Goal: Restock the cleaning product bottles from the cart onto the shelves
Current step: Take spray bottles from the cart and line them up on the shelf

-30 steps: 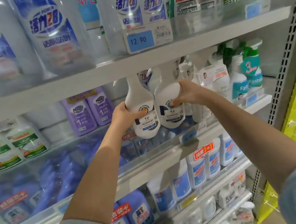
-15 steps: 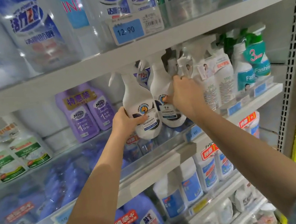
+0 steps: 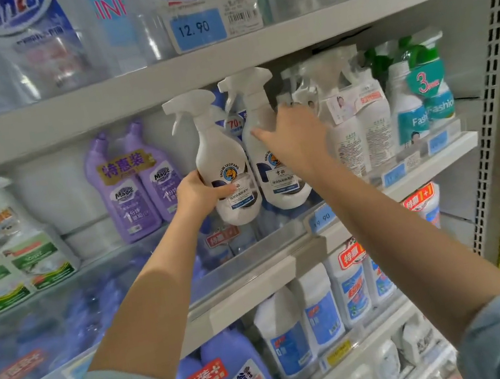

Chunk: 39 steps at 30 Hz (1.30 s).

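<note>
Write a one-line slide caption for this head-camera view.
Restocking: the left hand grips a white spray bottle over the shelf while the right hand touches the matching bottle beside it.

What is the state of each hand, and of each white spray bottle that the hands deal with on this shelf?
left spray bottle: upright, trigger cap on, gripped by the left hand.
right spray bottle: upright, trigger cap on, touched by the right hand.
left hand: fingers curled round the bottle's lower body.
right hand: fingers stretched out, no clear grip.
</note>
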Motion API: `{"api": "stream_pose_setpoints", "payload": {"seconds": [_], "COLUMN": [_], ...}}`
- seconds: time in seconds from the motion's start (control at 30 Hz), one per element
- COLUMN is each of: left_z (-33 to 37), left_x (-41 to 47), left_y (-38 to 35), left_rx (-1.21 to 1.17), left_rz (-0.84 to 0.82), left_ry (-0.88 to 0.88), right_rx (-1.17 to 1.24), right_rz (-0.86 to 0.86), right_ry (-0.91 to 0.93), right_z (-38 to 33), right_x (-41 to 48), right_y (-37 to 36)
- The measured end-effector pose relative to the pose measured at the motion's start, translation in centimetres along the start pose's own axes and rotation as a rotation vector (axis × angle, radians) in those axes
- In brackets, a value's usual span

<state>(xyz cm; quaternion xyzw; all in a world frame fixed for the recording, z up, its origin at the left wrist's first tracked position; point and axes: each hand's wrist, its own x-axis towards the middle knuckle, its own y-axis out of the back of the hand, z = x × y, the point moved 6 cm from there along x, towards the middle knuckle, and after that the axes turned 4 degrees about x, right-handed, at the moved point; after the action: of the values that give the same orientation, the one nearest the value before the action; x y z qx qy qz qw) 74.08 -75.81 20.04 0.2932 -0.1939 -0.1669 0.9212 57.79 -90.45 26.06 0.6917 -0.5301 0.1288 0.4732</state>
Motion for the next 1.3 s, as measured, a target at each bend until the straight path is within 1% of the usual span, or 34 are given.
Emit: {"api": "stream_pose_setpoints", "payload": {"seconds": [0.03, 0.1, 0.17, 0.27, 0.4, 0.5, 0.6, 0.7, 0.83, 0.93, 1.07, 1.23, 1.3], "left_z": [0.2, 0.5, 0.6, 0.4, 0.6, 1.2, 1.5, 1.6, 1.4, 1.3, 1.1, 1.1, 1.2], "left_x": [0.0, 0.1, 0.2, 0.7, 0.8, 0.9, 1.2, 1.4, 1.3, 1.5, 2.1, 2.6, 2.6], "left_y": [-0.1, -0.3, -0.4, -0.7, -1.0, -1.5, -1.9, -2.1, -2.1, -1.9, -1.8, -2.0, -2.0], "left_rx": [0.006, 0.028, 0.040, 0.066, 0.061, 0.074, 0.096, 0.094, 0.120, 0.144, 0.158, 0.196, 0.202], "left_rz": [0.004, 0.010, 0.002, -0.014, 0.001, 0.013, 0.017, 0.026, 0.076, 0.114, 0.102, 0.067, 0.080], "left_ry": [-0.003, -0.006, 0.003, -0.002, -0.013, -0.033, -0.036, -0.034, -0.031, -0.022, -0.001, 0.002, -0.005], "right_rx": [-0.051, -0.169, -0.196, -0.145, -0.078, 0.001, 0.004, 0.011, 0.015, -0.070, -0.060, -0.073, -0.043], "right_rz": [0.040, 0.061, 0.057, -0.006, -0.201, -0.204, -0.208, -0.252, -0.233, -0.203, -0.181, -0.184, -0.175], "right_ry": [0.005, 0.014, -0.014, -0.064, -0.132, -0.166, -0.160, -0.153, -0.154, -0.137, -0.136, -0.181, -0.200], "right_z": [-0.7, -1.7, -1.6, -0.9, 0.4, 0.7, 0.5, 0.7, 0.7, 0.7, 0.9, 1.5, 1.9], "right_x": [0.3, 0.7, 1.2, 1.8, 1.2, 0.5, 0.6, 1.0, 0.9, 0.6, 0.4, -0.4, -0.6], "right_y": [-0.1, -0.8, -1.6, -2.5, -3.5, -3.8, -3.5, -3.6, -3.7, -3.3, -3.6, -4.5, -4.6]}}
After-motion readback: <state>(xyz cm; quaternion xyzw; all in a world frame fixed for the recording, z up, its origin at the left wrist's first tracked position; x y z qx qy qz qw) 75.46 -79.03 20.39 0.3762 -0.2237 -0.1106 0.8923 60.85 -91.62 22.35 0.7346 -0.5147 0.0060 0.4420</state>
